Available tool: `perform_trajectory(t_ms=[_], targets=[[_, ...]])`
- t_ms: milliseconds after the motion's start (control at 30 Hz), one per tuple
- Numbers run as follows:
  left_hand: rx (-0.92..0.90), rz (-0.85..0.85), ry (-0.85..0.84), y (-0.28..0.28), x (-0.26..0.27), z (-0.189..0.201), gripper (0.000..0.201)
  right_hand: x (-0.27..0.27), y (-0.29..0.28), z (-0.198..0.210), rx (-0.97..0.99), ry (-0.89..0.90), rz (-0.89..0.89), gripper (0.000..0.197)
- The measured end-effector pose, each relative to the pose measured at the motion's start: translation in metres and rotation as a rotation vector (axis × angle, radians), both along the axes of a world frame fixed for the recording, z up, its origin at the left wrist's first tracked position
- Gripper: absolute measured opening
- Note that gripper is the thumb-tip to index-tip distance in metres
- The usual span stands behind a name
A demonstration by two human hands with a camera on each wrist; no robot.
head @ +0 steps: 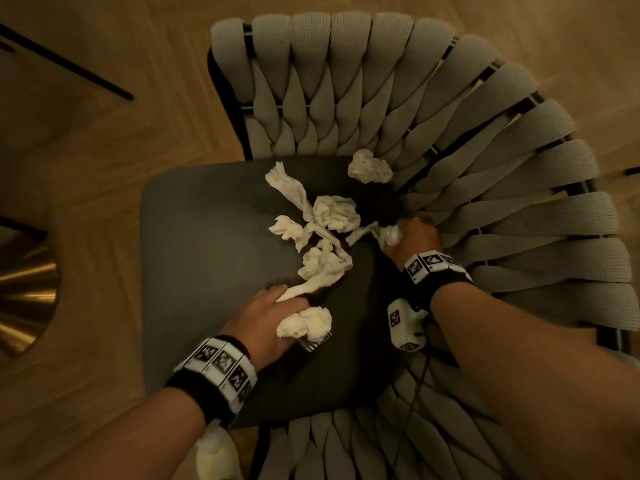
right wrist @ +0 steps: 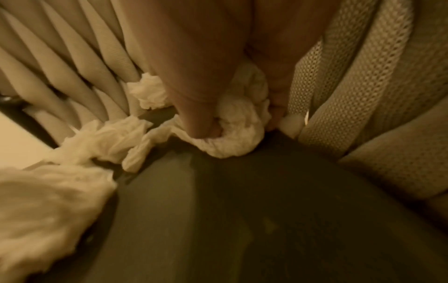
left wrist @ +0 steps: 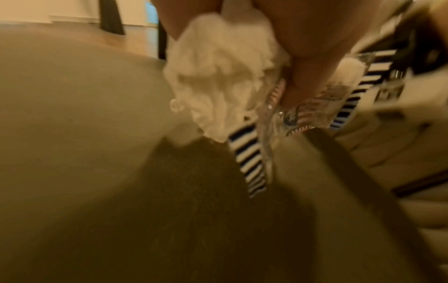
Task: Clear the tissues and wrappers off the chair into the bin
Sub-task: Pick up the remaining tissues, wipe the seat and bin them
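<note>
- Now, left hand point(head: 266, 315) low on chair seat point(head: 207, 258), fingers curled round a tissue wad point(head: 306, 323) plus striped wrapper point(left wrist: 249, 162).
- Right hand point(head: 414, 239) clenched on another tissue point(right wrist: 232, 134) at seat's back-right, next to woven backrest point(head: 346, 81).
- Head cam only: loose tissues point(head: 322, 237) mid-seat, one point(head: 369, 166) by backrest.
- Left wrist cam only: wrapper's stripes + clear film; blurry.
- Bin: can't tell where.

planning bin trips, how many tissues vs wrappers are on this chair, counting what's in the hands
loose tissues on seat: about 5, tangled
tissue wad in left hand: 1
tissue clump in right hand: 1
striped wrapper, left hand: 1
total: about 8
</note>
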State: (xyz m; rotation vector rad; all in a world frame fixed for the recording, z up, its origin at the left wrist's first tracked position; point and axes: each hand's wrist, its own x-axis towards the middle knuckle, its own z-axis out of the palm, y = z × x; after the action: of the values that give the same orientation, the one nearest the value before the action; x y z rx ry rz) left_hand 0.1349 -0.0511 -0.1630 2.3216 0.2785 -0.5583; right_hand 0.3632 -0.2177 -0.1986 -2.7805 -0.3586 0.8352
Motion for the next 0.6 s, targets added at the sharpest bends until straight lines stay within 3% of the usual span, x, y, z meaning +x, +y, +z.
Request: perform_trajectory(t_ms=[133, 233, 333, 400, 467, 533, 600], targets=[[-0.084, 0.136, -0.057, 0.005, -0.025, 0.037, 0.038, -0.007, 0.0, 0.016, 0.057, 0.022, 0.017, 0.025], [-0.111, 0.2, -0.028, 0.008, -0.047, 0.047, 0.053, -0.01, 0.015, 0.038, 0.198, -0.09, 0.155, 0.029], [-0.118, 0.204, -0.053, 0.009, -0.059, 0.05, 0.056, -0.006, 0.05, 0.05, 0.349, -0.159, 0.314, 0.032], [-0.119, 0.203, -0.065, 0.009, -0.061, 0.052, 0.051, -0.006, 0.076, 0.039, 0.242, -0.117, 0.466, 0.034], [-0.117, 0.209, -0.08, 0.01, -0.063, 0.051, 0.048, -0.01, 0.094, 0.018, 0.023, 0.008, 0.593, 0.047], [-0.156, 0.224, -0.109, 0.011, -0.064, 0.052, 0.048, -0.015, 0.103, 0.001, -0.109, 0.1, 0.617, 0.056], [-0.155, 0.234, -0.123, 0.013, -0.066, 0.057, 0.049, -0.017, 0.109, -0.006, -0.165, 0.062, 0.662, 0.051]])
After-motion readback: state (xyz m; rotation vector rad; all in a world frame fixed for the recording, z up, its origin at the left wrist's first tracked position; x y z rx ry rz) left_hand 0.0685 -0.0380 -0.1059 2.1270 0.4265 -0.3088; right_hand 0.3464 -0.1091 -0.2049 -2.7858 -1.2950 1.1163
